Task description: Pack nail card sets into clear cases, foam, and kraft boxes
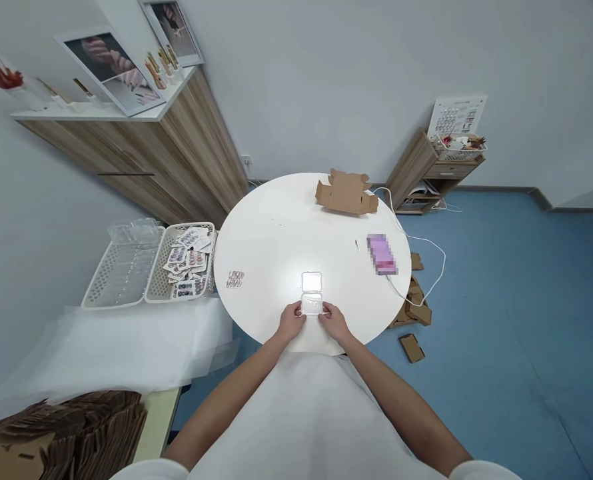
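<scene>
A small clear plastic clamshell case (311, 292) lies open on the round white table (276, 233), its lid flat on the far side. My left hand (291, 322) pinches the case's near left corner. My right hand (332, 320) grips its near right corner. Both hands have fingers curled on the case's edge. A small sheet of press-on nails (235, 279) lies on the table to the left, away from both hands.
A folded brown cardboard box (346, 193) sits at the table's far side. A pink phone (381, 254) with a white cable lies to the right. Two white baskets (149, 267) on the left hold clear cases and nail sheets. Flat cardboard pieces (412, 313) lie on the blue floor.
</scene>
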Tool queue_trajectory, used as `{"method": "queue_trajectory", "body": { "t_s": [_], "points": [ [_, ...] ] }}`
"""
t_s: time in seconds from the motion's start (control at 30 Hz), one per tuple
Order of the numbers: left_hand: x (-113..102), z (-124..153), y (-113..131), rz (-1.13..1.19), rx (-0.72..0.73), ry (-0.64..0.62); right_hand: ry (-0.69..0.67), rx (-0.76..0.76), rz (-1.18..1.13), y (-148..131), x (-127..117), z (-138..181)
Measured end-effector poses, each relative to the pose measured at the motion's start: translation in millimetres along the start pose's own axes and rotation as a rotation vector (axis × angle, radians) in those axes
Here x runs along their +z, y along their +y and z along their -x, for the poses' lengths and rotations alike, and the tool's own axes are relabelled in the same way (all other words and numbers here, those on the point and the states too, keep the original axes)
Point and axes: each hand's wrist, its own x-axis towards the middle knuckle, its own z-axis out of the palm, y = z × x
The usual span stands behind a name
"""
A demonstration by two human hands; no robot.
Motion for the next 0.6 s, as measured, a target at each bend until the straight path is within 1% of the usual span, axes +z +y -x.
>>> {"method": "queue_trajectory", "body": {
  "t_s": [0.1,0.23,0.37,0.6],
  "points": [
    [1.3,-4.6,2.0,0.001,0.023,-0.002,-0.006,-0.017,0.01,-1.6,-2.1,-5.2],
    [1.8,-5.3,1.1,-0.003,0.026,0.028,-0.013,-0.069,-0.006,2.5,-2.8,-7.7],
    [3.7,-1.7,-0.1,-0.024,0.019,0.052,-0.012,-0.086,0.005,8.9,-2.6,-7.8],
    [9.5,7.8,-2.4,-0.046,-0.018,0.123,-0.057,-0.109,-0.004,18.6,-3.0,-7.5]
  ]
}}
